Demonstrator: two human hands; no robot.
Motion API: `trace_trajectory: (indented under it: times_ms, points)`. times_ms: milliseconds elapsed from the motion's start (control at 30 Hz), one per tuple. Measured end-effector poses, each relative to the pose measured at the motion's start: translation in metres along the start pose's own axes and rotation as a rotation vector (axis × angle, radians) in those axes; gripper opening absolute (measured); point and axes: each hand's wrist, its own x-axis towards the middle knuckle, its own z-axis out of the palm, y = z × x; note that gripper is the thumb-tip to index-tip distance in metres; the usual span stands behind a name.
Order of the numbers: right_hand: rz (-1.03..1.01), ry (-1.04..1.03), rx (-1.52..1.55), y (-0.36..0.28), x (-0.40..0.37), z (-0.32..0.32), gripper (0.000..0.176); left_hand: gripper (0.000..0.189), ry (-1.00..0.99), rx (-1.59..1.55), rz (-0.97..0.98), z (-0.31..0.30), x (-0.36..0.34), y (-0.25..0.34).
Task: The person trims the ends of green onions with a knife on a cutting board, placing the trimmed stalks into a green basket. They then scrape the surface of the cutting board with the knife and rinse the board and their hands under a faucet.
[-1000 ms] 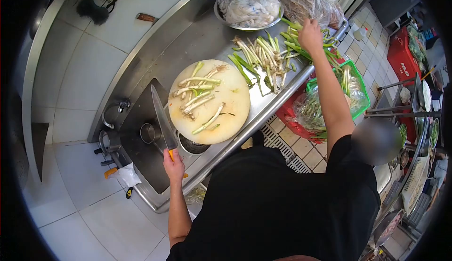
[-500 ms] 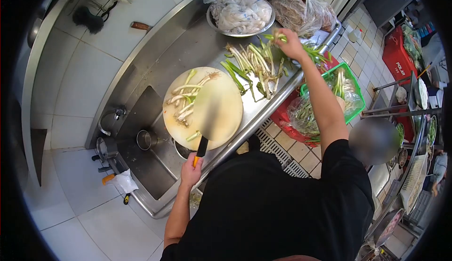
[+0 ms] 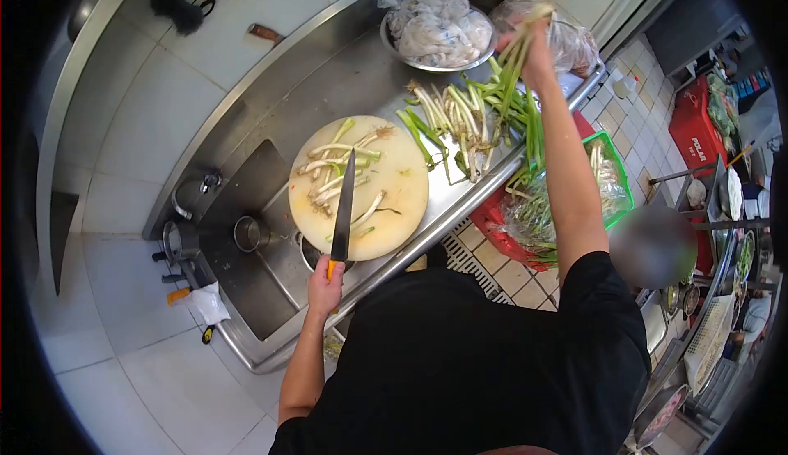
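Observation:
My left hand [image 3: 323, 291] is closed round the handle of a kitchen knife [image 3: 345, 209], whose long dark blade lies over a round cutting board [image 3: 402, 184]. Cut white scallion pieces [image 3: 328, 167] with roots lie on the board, left of and under the blade. At the upper right, my raised right hand [image 3: 538, 61], a little blurred, grips a bunch of scallions [image 3: 513, 52]; their pale root ends stick up above the fist and green leaves hang below. Below that hand, a pile of scallions [image 3: 460, 118] rests on the steel counter.
A metal bowl [image 3: 443, 67] of plastic-bagged food and a filled clear bag [image 3: 574, 40] stand at the back. Left of the board is a sink [image 3: 254, 282] holding a small metal cup [image 3: 247, 233]. A green basket [image 3: 625, 184] with bagged scallions sits right of the counter edge.
My right hand has lifted up and away from the pile, with the scallions upright in its grip. The left hand has shifted slightly left with the knife, its blade now sharp to see.

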Motion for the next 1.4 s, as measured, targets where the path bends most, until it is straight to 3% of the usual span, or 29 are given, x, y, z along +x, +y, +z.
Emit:
trace_trajectory:
  times_ms: [33, 100, 133, 167, 233, 300, 333, 367, 433, 467, 533, 633, 700, 767, 833, 900, 933, 967, 1033, 1067, 1200, 1367, 1400]
  points:
    - [0.225, 0.014, -0.080, 0.017, -0.014, 0.019, 0.071, 0.023, 0.007, 0.013, 0.025, 0.000, 0.000, -0.002]
    - [0.318, -0.044, -0.236, 0.059, -0.026, 0.038, 0.069, 0.027, 0.044, 0.133, 0.058, -0.001, -0.006, 0.020]
    - [0.385, -0.239, -0.423, 0.059, -0.040, 0.061, 0.052, 0.029, -0.031, 0.201, 0.102, 0.002, -0.012, 0.021]
    - [0.296, -0.472, -0.338, 0.074, -0.039, 0.059, 0.037, 0.031, -0.125, 0.281, 0.159, 0.004, -0.014, 0.023]
    - [0.235, -0.626, -0.421, 0.068, -0.060, 0.081, 0.035, 0.033, -0.195, 0.303, 0.096, 0.005, -0.007, 0.024]
    - [0.164, -0.830, -0.462, 0.069, -0.082, 0.115, 0.046, 0.034, -0.169, 0.375, -0.039, 0.004, 0.001, 0.020]
    - [0.257, -0.890, -0.658, 0.080, -0.089, 0.129, 0.062, 0.034, -0.096, 0.391, -0.062, 0.001, 0.004, 0.028]
    - [0.156, -0.801, -0.992, 0.090, -0.108, 0.133, 0.076, 0.031, -0.068, 0.422, -0.084, 0.000, 0.014, 0.017]
    - [-0.029, -0.557, -1.566, 0.126, -0.152, 0.133, 0.082, 0.030, -0.065, 0.497, -0.081, -0.011, 0.019, 0.036]
    - [-0.028, -0.561, -1.566, 0.128, -0.165, 0.131, 0.082, 0.030, -0.065, 0.495, -0.084, -0.014, 0.019, 0.040]
    - [0.194, -0.521, -1.249, 0.129, -0.183, 0.124, 0.082, 0.029, -0.074, 0.478, -0.084, -0.016, 0.016, 0.044]
    - [0.291, -0.496, -1.101, 0.142, -0.191, 0.106, 0.077, 0.029, 0.004, 0.406, -0.073, -0.011, 0.007, 0.039]
    - [0.272, -0.471, -1.111, 0.145, -0.192, 0.099, 0.071, 0.029, 0.011, 0.385, -0.063, -0.008, 0.005, 0.038]
    - [0.038, -0.398, -1.159, 0.140, -0.195, 0.096, 0.070, 0.030, 0.020, 0.360, -0.051, -0.006, 0.006, 0.037]
    - [-0.012, -0.298, -1.110, 0.133, -0.200, 0.097, 0.066, 0.030, 0.039, 0.362, -0.050, -0.006, 0.007, 0.036]
    - [-0.053, -0.461, -1.066, 0.135, -0.199, 0.091, 0.067, 0.030, 0.073, 0.332, -0.047, -0.008, 0.007, 0.038]
    - [-0.020, -0.466, -1.004, 0.135, -0.203, 0.091, 0.053, 0.029, 0.113, 0.299, -0.046, -0.008, 0.007, 0.039]
    - [-0.016, -0.465, -1.002, 0.136, -0.205, 0.091, 0.053, 0.029, 0.109, 0.302, -0.048, -0.007, 0.005, 0.039]
    - [-0.221, -0.667, -1.026, 0.132, -0.209, 0.094, 0.040, 0.029, 0.280, 0.194, 0.151, -0.002, 0.001, 0.041]
    - [-0.186, -0.631, -1.025, 0.129, -0.216, 0.096, 0.029, 0.029, 0.275, 0.197, 0.149, 0.000, -0.002, 0.042]
    - [-0.103, -0.611, -1.145, 0.112, -0.234, 0.103, 0.029, 0.028, 0.204, 0.288, 0.099, 0.006, -0.005, 0.046]
    - [-0.159, -0.274, -0.879, 0.141, -0.236, 0.090, 0.022, 0.027, 0.244, 0.278, 0.114, 0.009, -0.012, 0.043]
    - [-0.040, -0.200, -0.828, 0.139, -0.236, 0.094, 0.020, 0.028, 0.185, 0.323, 0.153, 0.009, -0.014, 0.044]
